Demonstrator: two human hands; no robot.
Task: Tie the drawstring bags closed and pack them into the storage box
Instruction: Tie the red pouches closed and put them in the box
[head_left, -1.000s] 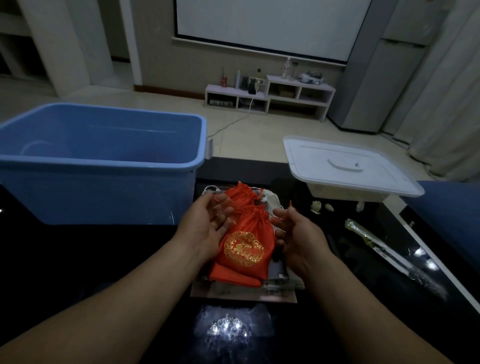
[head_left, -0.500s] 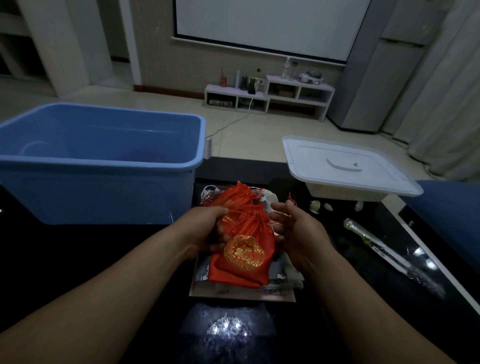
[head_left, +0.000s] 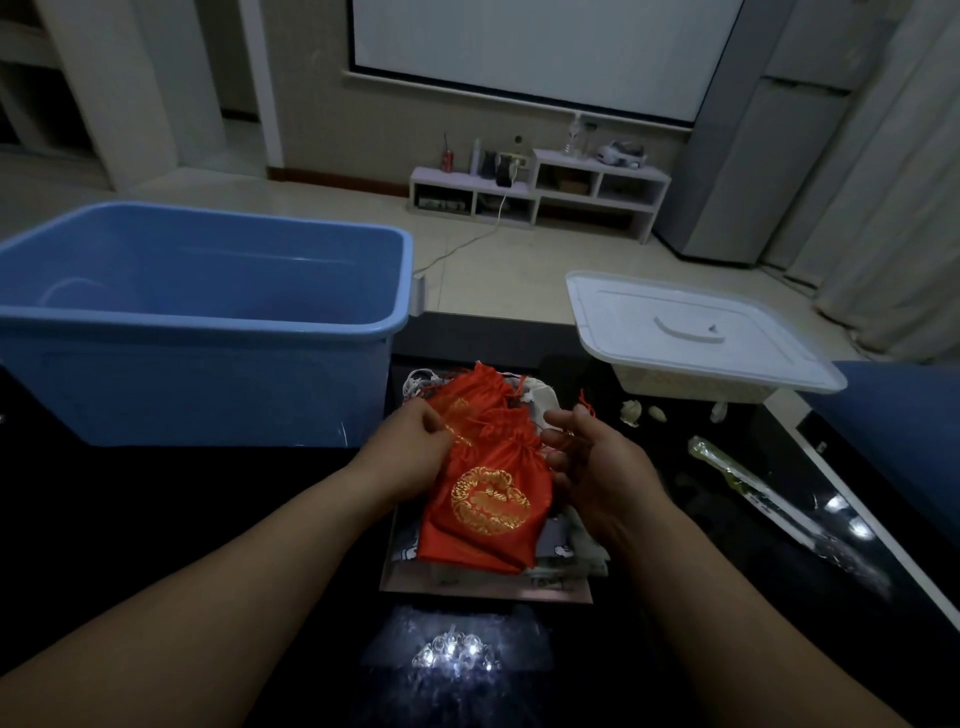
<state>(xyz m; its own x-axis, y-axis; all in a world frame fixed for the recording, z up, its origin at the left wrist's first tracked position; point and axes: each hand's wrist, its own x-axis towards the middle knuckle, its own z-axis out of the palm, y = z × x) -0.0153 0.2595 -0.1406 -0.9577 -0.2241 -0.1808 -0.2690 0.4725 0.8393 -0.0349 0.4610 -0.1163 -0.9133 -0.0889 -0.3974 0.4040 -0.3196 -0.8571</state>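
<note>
A red drawstring bag (head_left: 485, 512) with a gold round emblem lies on top of a pile of bags, its gathered neck pointing away from me. Behind it lies a second red bag (head_left: 475, 392), and white patterned bags (head_left: 563, 545) show underneath. My left hand (head_left: 410, 454) pinches the red drawstring at the left of the neck. My right hand (head_left: 589, 457) pinches the other red cord end at the right, its tip sticking up. The blue storage box (head_left: 208, 332) stands open at the left, beside the pile.
A white lidded container (head_left: 691, 332) sits at the back right on the black glossy table (head_left: 156, 519). Small pale bits (head_left: 631, 413) and a long wrapped item (head_left: 748, 483) lie to the right. The pile rests on a flat tray (head_left: 488, 590).
My left hand turned over and closed on the cord at the bag's neck. My right hand rose slightly with the other cord end. The top bag's neck drew tighter.
</note>
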